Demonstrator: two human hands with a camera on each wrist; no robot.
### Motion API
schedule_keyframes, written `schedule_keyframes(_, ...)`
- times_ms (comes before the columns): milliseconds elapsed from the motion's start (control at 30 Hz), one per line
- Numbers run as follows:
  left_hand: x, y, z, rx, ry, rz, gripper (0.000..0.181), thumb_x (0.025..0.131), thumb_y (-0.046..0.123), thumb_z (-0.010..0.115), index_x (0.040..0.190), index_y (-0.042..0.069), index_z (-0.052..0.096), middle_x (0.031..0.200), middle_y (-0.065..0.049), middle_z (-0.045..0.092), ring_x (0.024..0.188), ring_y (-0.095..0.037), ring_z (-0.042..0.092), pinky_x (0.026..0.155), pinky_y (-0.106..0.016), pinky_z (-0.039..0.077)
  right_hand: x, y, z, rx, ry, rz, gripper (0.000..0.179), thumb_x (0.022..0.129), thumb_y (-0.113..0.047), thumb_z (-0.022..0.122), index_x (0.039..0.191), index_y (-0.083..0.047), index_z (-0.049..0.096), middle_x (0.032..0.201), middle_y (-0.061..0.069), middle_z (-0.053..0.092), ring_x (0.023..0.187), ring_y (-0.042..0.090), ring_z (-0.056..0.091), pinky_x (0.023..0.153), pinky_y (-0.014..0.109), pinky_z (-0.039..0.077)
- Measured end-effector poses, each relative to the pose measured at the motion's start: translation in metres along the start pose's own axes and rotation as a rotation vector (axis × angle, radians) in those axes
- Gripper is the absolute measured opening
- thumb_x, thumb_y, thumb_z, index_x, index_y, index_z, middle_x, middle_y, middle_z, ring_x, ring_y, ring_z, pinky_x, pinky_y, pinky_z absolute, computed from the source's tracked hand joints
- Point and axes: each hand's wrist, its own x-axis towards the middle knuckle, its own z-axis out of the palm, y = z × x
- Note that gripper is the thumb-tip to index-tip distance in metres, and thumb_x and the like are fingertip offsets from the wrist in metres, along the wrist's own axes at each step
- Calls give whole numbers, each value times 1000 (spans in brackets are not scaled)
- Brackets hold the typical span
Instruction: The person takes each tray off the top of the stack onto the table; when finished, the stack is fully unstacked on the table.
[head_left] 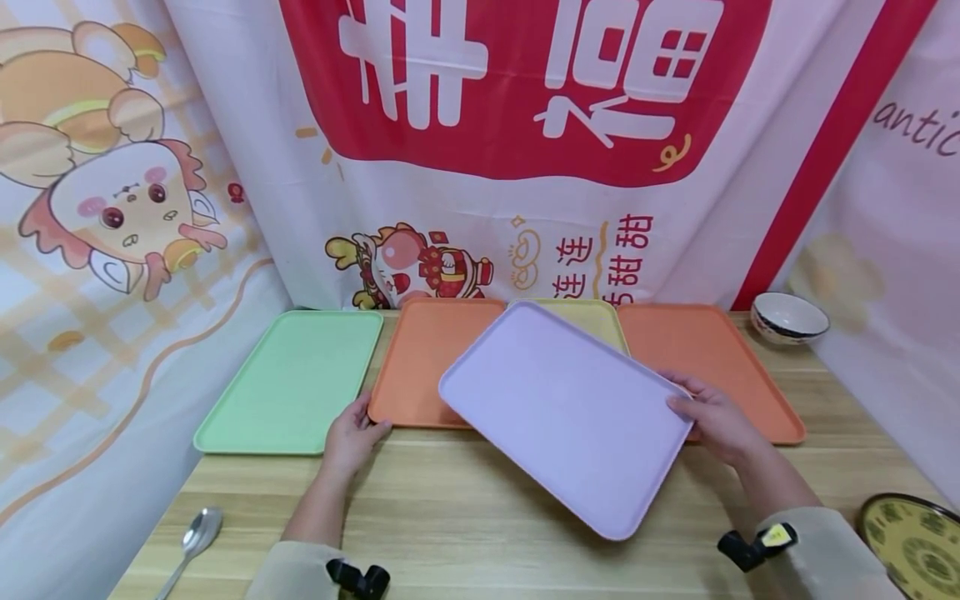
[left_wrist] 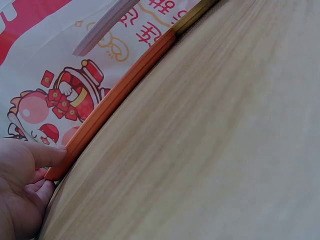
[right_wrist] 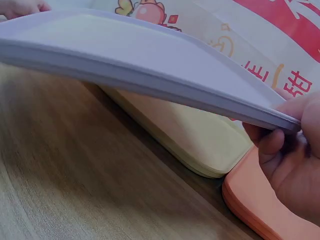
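Note:
My right hand point(head_left: 720, 421) grips a lilac tray point(head_left: 566, 417) by its right corner, thumb on top and fingers beneath. The tray is raised and turned at an angle, overlapping an orange tray point(head_left: 435, 358) and a yellow tray point(head_left: 592, 315) in the head view. From the right wrist, the lilac tray's near edge point(right_wrist: 125, 82) shows above the tabletop. At the left orange tray's near-left corner, my left hand point(head_left: 351, 433) pinches the rim; the left wrist view shows the thumb over the orange rim point(left_wrist: 110, 110) and fingers below. The lilac tray hides much of the yellow one.
A green tray point(head_left: 292, 383) lies at the left, and a second orange tray point(head_left: 720, 358) at the right. Behind it stands a small bowl point(head_left: 789, 321). A spoon point(head_left: 198, 533) lies front left, a patterned yellow plate point(head_left: 918, 542) front right. Printed cloth point(head_left: 450, 187) hangs behind the table.

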Motion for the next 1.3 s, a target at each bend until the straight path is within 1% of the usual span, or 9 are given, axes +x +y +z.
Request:
schedule_keyframes(167,0,0,0,13,4,-5,71,91,-3,63,151,-9,24,159,-26,24,148,-36,26,120,-42,30,2,-2,1,-137,-56,57,30,104,-16,47,125,-37,55,106,-13,69,89,10,69,74,31,62)
schedule_keyframes(300,0,1,0,26,11,-10,71,91,-2,63,151,-8,25,158,-25,25,148,-36,26,121,-41,30,5,0,1,-225,-91,88,29,103,-21,49,131,-29,53,109,-13,69,92,13,70,77,34,62)
schedule_keyframes(433,-1,0,0,19,16,3,70,91,-3,63,150,-10,26,157,-27,26,147,-37,27,120,-41,31,8,3,1,-269,-144,77,30,104,-21,49,133,-20,51,110,-12,69,94,13,69,81,32,61)
schedule_keyframes(567,-1,-1,1,12,9,19,70,90,-4,63,149,-11,26,156,-29,27,146,-38,27,120,-42,31,9,6,2,-290,-160,91,30,104,-21,48,132,-11,49,110,-9,68,96,12,68,84,31,61)
schedule_keyframes(733,0,-1,1,4,11,30,69,90,-5,63,149,-11,27,155,-29,30,146,-37,28,119,-40,32,10,5,8,-420,-126,96,40,102,-24,52,133,0,44,112,3,65,96,16,66,82,32,59)
schedule_keyframes(833,0,1,1,-4,8,33,70,90,-6,63,149,-11,26,155,-30,29,146,-39,28,118,-41,32,12,3,13,-502,-99,90,42,101,-27,55,132,1,45,114,11,63,95,19,64,81,31,58)
schedule_keyframes(933,-1,2,1,-13,1,33,71,90,-7,62,149,-12,24,155,-31,28,146,-39,27,118,-40,32,13,3,16,-521,-80,90,42,101,-27,55,130,1,46,115,17,62,94,20,64,79,32,59)
schedule_keyframes(1067,-2,3,1,-11,3,36,70,90,-7,62,149,-11,25,155,-31,29,146,-39,28,118,-40,32,15,6,18,-518,-40,100,40,100,-25,56,129,1,47,116,18,61,92,18,64,77,30,59)
schedule_keyframes(1300,-2,3,1,-17,4,39,70,90,-8,62,149,-12,25,154,-31,29,145,-39,29,118,-41,33,16,9,22,-570,6,97,39,100,-29,57,128,-3,52,112,16,62,89,20,62,75,29,57)
